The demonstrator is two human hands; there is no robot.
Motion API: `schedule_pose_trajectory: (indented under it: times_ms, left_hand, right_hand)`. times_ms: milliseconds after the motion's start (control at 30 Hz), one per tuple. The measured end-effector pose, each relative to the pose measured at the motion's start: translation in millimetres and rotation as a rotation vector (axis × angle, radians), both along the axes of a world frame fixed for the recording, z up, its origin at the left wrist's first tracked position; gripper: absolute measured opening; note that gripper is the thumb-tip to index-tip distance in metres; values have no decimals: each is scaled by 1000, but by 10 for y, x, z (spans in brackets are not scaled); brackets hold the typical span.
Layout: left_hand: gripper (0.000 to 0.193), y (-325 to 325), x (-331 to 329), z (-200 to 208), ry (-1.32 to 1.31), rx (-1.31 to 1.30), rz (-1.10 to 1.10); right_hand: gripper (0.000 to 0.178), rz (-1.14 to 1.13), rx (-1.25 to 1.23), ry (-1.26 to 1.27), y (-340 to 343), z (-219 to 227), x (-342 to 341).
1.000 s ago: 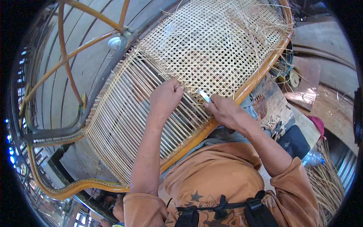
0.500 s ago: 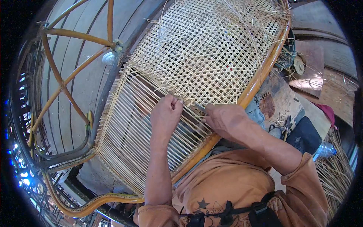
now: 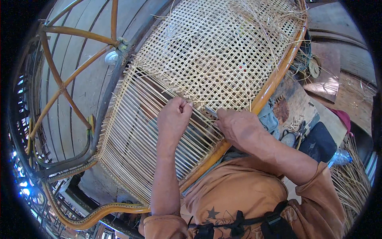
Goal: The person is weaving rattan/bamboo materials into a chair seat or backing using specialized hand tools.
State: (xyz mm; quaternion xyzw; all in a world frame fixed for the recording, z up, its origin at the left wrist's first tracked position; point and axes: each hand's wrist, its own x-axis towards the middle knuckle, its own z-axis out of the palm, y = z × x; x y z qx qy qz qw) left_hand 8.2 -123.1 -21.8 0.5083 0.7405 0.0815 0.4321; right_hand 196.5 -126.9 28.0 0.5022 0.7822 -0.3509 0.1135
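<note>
A person in an orange shirt (image 3: 238,195) bends over a chair frame (image 3: 274,79) of bent rattan, seen from above. A cane panel (image 3: 207,59) fills the frame: its upper part is woven into an open lattice, its lower left part holds only parallel strands (image 3: 131,135). Both hands work at the line where the weave ends, near the frame's right rail.

The left hand (image 3: 173,119) rests on the strands, its fingers (image 3: 184,105) pinched together on a thin cane strip. The right hand (image 3: 238,127) sits just beside it, fingers curled shut around a small metal tool (image 3: 211,112) whose tip points toward the left hand.

Loose cane ends (image 3: 274,16) bristle at the panel's top right corner. A water bottle (image 3: 340,157) and dark tools (image 3: 298,133) lie on the floor to the right.

The risks look modest: the tool tip is close to the left fingers and could jab them if it slips, and a sharp pull might snap the strip or drag neighbouring strands out of line.
</note>
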Motion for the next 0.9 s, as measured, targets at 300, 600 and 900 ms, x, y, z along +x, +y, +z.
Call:
schedule_pose_trajectory:
  times_ms: [300, 600, 900]
  left_hand:
    - [18, -340, 185, 398, 41, 433, 38]
    - [42, -670, 833, 476, -993, -510, 466]
    - [48, -515, 981, 323, -1138, -598, 787]
  right_hand:
    - [21, -132, -187, 97, -153, 135, 335]
    - [17, 217, -147, -75, 130, 199, 304]
    - [18, 288, -197, -62, 295, 186, 279]
